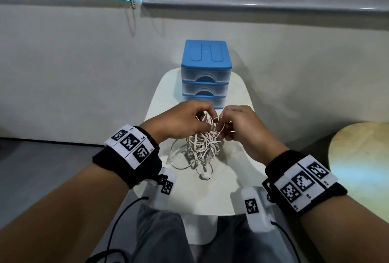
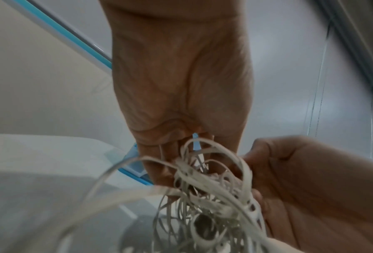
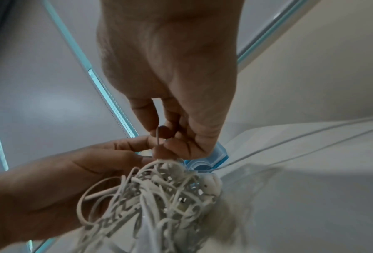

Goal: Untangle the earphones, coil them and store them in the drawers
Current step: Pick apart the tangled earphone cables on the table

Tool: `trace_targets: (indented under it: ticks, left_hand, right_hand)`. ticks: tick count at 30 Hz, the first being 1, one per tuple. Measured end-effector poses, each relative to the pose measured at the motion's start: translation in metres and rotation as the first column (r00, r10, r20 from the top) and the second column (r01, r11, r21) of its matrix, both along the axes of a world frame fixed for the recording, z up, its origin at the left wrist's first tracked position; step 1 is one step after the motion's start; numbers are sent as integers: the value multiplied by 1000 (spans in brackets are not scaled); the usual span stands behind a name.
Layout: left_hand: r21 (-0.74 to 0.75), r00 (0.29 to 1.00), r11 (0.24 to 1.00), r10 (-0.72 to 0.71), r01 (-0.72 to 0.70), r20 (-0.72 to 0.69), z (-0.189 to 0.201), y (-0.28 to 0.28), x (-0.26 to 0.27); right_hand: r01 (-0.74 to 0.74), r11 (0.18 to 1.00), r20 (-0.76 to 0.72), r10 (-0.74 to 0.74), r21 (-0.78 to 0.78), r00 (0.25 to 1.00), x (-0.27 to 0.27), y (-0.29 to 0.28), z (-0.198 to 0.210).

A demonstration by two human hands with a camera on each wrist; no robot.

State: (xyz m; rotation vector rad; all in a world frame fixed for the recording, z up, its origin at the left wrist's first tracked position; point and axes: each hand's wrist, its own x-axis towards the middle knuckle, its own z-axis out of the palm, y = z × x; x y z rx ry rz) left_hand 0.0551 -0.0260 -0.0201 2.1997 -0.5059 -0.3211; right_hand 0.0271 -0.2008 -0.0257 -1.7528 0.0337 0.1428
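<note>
earbud (image 1: pixel 205 176): white, hangs lowest from the tangle, just above the near part of the white bench (image 1: pixel 235 153). earphones (image 1: pixel 203 145): one knotted bundle of white cords, held up over the bench between both hands, loose loops drooping to the left. left hand (image 1: pixel 181 121): fingers curled, pinching cords at the top of the bundle. right hand (image 1: pixel 242 125): fingers curled, pinching a strand at the top, just beside the left. drawers (image 1: pixel 205 73): blue-topped stack of three clear drawers, all closed, on the far end of the bench beyond the hands.
</note>
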Motion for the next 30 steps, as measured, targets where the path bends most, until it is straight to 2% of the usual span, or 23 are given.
trace_targets:
  ticks: [2,6,9,12,13,15,17,18,19,20,21,23,26,28,30]
  left_hand:
    - [2,1000,1000,20,-20,5,1,-1,2]
    - [-14,999,999,36,-36,3,0,-3,0]
    - [-73,998,996,56,-59,-37,0,-1,-1]
    - [-116,998,993,8,-15,-54,-1,0,0]
    - [-122,998,992,8,-15,-56,-2,0,1]
    - [-121,998,992,38,-45,-56,-6,1,4]
    - [-87,996,993,81,-85,-44,-9,-2,7]
    - [-67,995,993,98,-100,-36,-10,-5,6]
    - [-46,994,994,103,-104,-24,-10,-7,7]
    - [-32,995,995,97,-97,-11,-11,-10,8]
    - [-24,997,997,80,-80,0,-11,-14,9]
    - [-24,999,999,46,-46,13,-9,-18,10]
    - [-42,1000,999,23,-24,-9,-1,-21,9]
    - [-44,1000,999,-5,4,-12,6,-20,4]
    - [-41,1000,999,-15,14,-25,8,-17,1]
  right_hand:
    - [-32,998,-40,34,55,999,3,2,3]
    - [-147,988,-20,146,-47,989,4,6,-3]
    - [-139,990,30,138,27,990,3,9,-5]
    - [-118,992,95,114,47,989,5,8,-5]
    - [-134,987,100,124,94,987,4,8,-4]
    - [-156,941,86,137,300,987,4,7,-2]
    - [-73,861,12,78,504,997,4,0,0]
    - [-18,852,-31,40,522,999,6,-4,1]
    - [16,880,-62,15,476,998,8,-7,1]
    - [12,934,-70,14,357,997,9,-10,0]
    - [-32,978,-61,45,205,997,10,-12,-1]
    - [-143,990,-16,143,14,990,13,-14,0]
    - [-198,980,92,195,28,977,18,-14,6]
    - [-215,968,146,196,128,970,17,-13,10]
    - [-211,937,133,180,278,975,15,-14,13]
